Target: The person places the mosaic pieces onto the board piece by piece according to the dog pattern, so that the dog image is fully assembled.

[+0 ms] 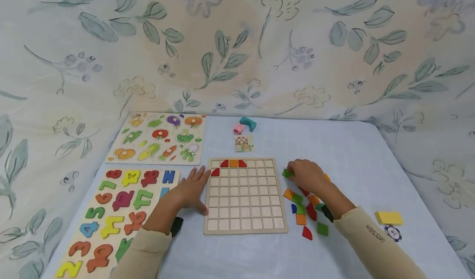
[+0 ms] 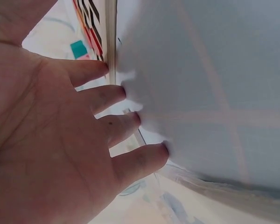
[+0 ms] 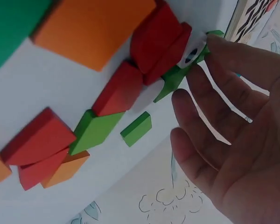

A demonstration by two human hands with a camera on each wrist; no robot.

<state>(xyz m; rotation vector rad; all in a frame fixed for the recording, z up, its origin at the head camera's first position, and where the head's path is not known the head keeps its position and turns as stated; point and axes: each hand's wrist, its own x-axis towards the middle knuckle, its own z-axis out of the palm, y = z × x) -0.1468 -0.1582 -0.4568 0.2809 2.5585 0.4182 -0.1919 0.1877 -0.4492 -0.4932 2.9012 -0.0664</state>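
Saw matt, pale wd in grid board (image 1: 245, 197); noted smooth, satin, painted-lkg finish on blocks (image 3: 98, 29); found matt cloth in sleeves (image 1: 378, 244), printed fabric in curtain (image 1: 256, 70) & smooth, sl. shiny table cover (image 1: 315, 136).

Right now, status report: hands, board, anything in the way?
Left hand at left edge of board. Right hand pinching green piece. Four pieces on board. Nothing between right hand and board.
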